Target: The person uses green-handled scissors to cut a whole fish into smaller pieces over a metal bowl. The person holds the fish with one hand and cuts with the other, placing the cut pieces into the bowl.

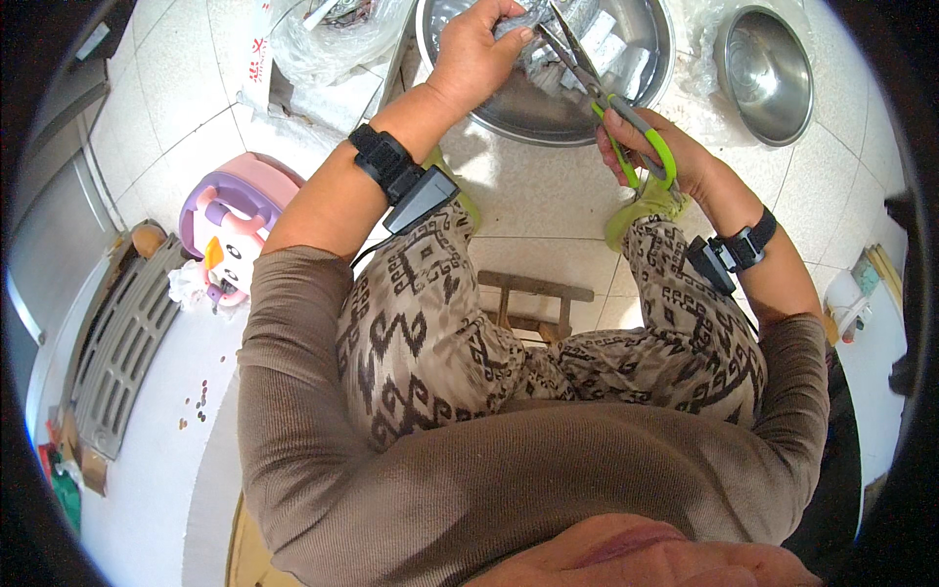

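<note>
A silvery piece of fish point(531, 19) is pinched between the thumb and fingers of my left hand point(475, 53), at the top of the view. My right hand point(656, 143) holds kitchen scissors point(603, 97) with green and grey handles. Their blades stand apart, with the tips close to the held fish. Below both hands is a wide stainless steel basin point(539, 130). Cut silvery fish pieces point(603, 45) lie in it, towards the right. The far rim of the basin is cut off by the frame, and my left fingers partly hide the held fish.
An empty-looking steel bowl point(766, 77) stands right of the basin on plastic sheeting. At the left lies a clear plastic bag point(334, 37) with dark and silvery contents. A pink and purple child's seat point(235, 209) stands by my left arm. A wooden stool point(535, 290) shows between my legs.
</note>
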`<state>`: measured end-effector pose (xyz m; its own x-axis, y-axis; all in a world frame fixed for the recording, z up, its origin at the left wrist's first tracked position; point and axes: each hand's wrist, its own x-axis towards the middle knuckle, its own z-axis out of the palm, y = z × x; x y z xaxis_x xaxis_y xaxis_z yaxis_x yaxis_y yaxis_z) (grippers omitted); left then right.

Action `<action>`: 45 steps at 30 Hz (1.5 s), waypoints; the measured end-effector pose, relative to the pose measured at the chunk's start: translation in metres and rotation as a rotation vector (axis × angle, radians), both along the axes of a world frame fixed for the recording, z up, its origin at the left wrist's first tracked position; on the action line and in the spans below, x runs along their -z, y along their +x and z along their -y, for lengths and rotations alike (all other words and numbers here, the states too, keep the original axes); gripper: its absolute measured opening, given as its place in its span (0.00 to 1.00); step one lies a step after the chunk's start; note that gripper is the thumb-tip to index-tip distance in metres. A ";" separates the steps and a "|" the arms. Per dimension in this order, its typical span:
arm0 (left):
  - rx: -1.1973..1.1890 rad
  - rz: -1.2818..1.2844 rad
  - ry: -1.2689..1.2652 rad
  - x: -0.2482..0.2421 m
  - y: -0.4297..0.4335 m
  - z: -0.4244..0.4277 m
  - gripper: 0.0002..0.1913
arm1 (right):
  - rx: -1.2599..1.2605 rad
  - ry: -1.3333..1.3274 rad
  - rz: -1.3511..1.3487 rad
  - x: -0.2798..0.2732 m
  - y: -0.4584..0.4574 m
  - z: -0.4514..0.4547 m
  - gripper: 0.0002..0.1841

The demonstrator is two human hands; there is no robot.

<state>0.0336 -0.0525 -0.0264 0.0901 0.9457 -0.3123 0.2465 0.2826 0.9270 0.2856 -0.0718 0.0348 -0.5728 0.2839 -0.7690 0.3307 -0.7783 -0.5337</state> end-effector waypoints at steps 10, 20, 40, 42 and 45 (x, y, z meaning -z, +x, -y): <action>0.092 -0.180 0.204 -0.004 -0.004 -0.008 0.10 | 0.039 0.049 0.003 0.003 -0.007 0.002 0.29; 0.010 -0.152 0.193 0.001 -0.001 -0.008 0.11 | -0.045 0.300 0.160 0.016 -0.005 -0.012 0.29; -0.040 -0.185 0.289 0.006 0.007 -0.014 0.13 | 0.182 0.001 0.020 0.007 -0.029 -0.014 0.34; -0.011 -0.268 0.345 0.003 0.005 -0.016 0.13 | 0.130 0.026 0.059 0.007 -0.028 -0.016 0.33; -0.002 -0.307 0.272 -0.002 0.004 -0.019 0.13 | 0.085 0.040 0.112 0.009 -0.025 -0.015 0.31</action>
